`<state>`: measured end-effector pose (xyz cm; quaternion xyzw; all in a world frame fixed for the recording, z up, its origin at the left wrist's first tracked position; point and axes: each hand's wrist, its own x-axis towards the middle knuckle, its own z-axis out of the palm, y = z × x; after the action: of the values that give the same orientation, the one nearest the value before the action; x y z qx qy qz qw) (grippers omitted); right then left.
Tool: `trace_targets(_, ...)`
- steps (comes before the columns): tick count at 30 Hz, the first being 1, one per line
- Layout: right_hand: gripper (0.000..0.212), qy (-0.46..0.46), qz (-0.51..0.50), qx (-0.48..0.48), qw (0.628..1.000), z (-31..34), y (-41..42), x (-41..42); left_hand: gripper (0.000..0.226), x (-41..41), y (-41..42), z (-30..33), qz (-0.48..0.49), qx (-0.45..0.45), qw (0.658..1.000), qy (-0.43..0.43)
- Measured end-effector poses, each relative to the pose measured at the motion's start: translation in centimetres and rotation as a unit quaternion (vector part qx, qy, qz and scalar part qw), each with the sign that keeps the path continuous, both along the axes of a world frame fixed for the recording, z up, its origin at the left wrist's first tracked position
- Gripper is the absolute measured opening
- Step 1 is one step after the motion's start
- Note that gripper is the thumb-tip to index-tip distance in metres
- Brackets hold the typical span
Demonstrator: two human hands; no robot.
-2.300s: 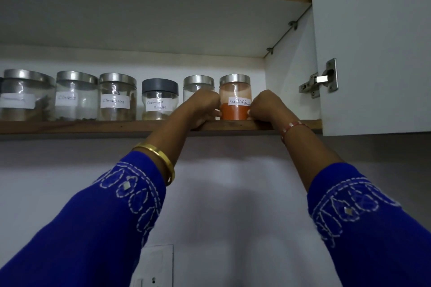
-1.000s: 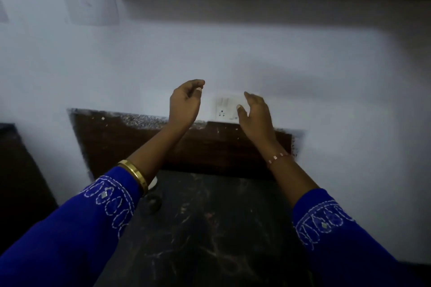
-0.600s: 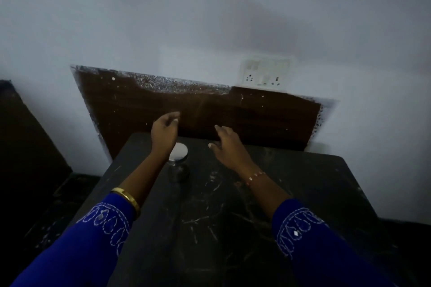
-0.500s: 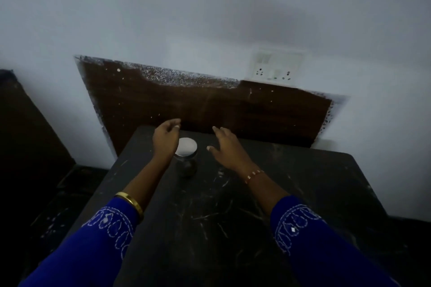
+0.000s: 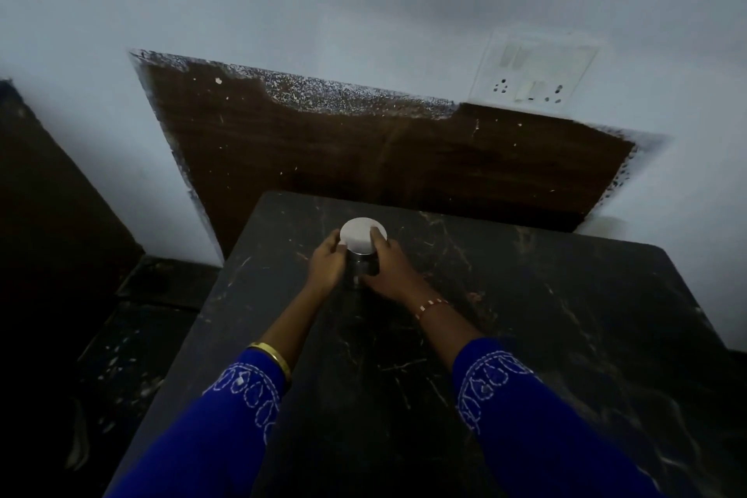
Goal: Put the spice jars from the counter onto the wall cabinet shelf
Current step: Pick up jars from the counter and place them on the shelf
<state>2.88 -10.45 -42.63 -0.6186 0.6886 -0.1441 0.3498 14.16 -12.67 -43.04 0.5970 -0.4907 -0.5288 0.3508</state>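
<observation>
A single spice jar (image 5: pixel 361 242) with a round silver lid stands upright on the black marble counter (image 5: pixel 525 315), near its back edge. My left hand (image 5: pixel 326 265) wraps the jar's left side and my right hand (image 5: pixel 386 267) wraps its right side, with a thumb on the lid rim. The jar's glass body is mostly hidden between my fingers. The wall cabinet shelf is out of view.
A dark brown panel (image 5: pixel 384 158) runs along the wall behind the counter. A white socket plate (image 5: pixel 533 73) sits on the wall at upper right. The counter's left edge drops to a dark floor (image 5: pixel 133 336).
My view dropped from the cabinet shelf down to the counter. Both hands came down open and have closed around the jar from either side.
</observation>
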Motion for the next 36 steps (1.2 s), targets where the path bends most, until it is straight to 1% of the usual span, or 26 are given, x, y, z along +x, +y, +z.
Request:
trace_targets(2, 0.091, -0.031, -0.029, -0.023, 0.999, -0.6, 0.3, 0.1, 0.042, 0.2, -0.1, -0.2, 0.013, 0.005, 1.000, 0.006)
trace_targets(5, 0.084, -0.069, -0.094, -0.070, 0.991, -1.5, 1.3, -0.4, 0.041, -0.1, 0.6, -0.4, 0.009, 0.007, 1.000, 0.013)
trace_targets(9, 0.075, -0.122, -0.199, -0.125, 0.964, -1.6, 3.3, -2.0, 0.037, -1.6, 3.5, -0.3, -0.005, -0.008, 0.998, 0.057)
trace_targets(11, 0.073, -0.153, -0.228, -0.145, 0.951, -1.4, 4.4, -3.1, 0.036, -2.1, 4.1, -0.3, -0.009, -0.003, 0.997, 0.079)
trace_targets(13, 0.069, -0.207, -0.241, -0.147, 0.937, -1.0, 5.6, -4.6, 0.036, -2.4, 4.3, 0.4, -0.011, -0.004, 0.995, 0.103)
trace_targets(15, 0.060, -0.294, -0.242, -0.141, 0.914, 0.1, 7.0, -6.0, 0.036, -2.8, 4.4, 1.2, -0.029, -0.014, 0.995, 0.099)
trace_targets(17, 0.053, -0.401, -0.240, -0.139, 0.873, 1.0, 8.5, -7.6, 0.037, -3.3, 4.6, 2.1, -0.066, -0.010, 0.995, 0.067)
trace_targets(18, 0.052, -0.452, -0.240, -0.137, 0.848, 1.2, 9.2, -8.4, 0.036, -3.6, 4.9, 2.6, -0.094, 0.004, 0.994, 0.061)
trace_targets(19, 0.057, -0.492, -0.243, -0.140, 0.824, 1.3, 9.8, -9.1, 0.034, -4.0, 5.3, 3.0, -0.129, 0.030, 0.988, 0.075)
trace_targets(20, 0.066, -0.514, -0.250, -0.146, 0.807, 1.5, 10.2, -9.6, 0.035, -4.5, 5.9, 3.6, -0.166, 0.063, 0.977, 0.114)
trace_targets(22, 0.085, -0.513, -0.286, -0.150, 0.796, 2.1, 11.1, -10.5, 0.037, -5.8, 7.5, 4.7, -0.216, 0.132, 0.944, 0.213)
trace_targets(23, 0.085, -0.503, -0.308, -0.155, 0.792, 2.5, 11.5, -10.9, 0.038, -6.7, 8.1, 4.9, -0.229, 0.144, 0.934, 0.235)
trace_targets(24, 0.076, -0.497, -0.328, -0.163, 0.787, 3.0, 12.0, -11.3, 0.040, -7.7, 8.8, 5.1, -0.236, 0.141, 0.931, 0.240)
trace_targets(26, 0.048, -0.505, -0.357, -0.188, 0.763, 3.7, 12.9, -12.5, 0.048, -9.9, 10.1, 5.4, -0.226, 0.129, 0.933, 0.250)
trace_targets(27, 0.038, -0.513, -0.371, -0.198, 0.748, 4.2, 13.4, -13.2, 0.051, -10.9, 10.6, 5.6, -0.216, 0.116, 0.936, 0.253)
trace_targets(28, 0.032, -0.514, -0.377, -0.209, 0.742, 4.8, 14.0, -13.9, 0.048, -11.8, 11.2, 5.9, -0.211, 0.093, 0.939, 0.255)
trace_targets(30, 0.028, -0.491, -0.375, -0.220, 0.755, 5.8, 14.9, -15.1, 0.041, -13.4, 12.2, 6.2, -0.203, 0.038, 0.946, 0.250)
trace_targets(33, 0.033, -0.457, -0.359, -0.232, 0.780, 7.1, 16.3, -16.8, 0.037, -15.6, 13.7, 7.2, -0.175, -0.008, 0.948, 0.265)
trace_targets(36, 0.024, -0.451, -0.360, -0.238, 0.781, 7.9, 17.5, -18.6, 0.036, -17.3, 15.2, 8.4, -0.171, -0.045, 0.945, 0.276)
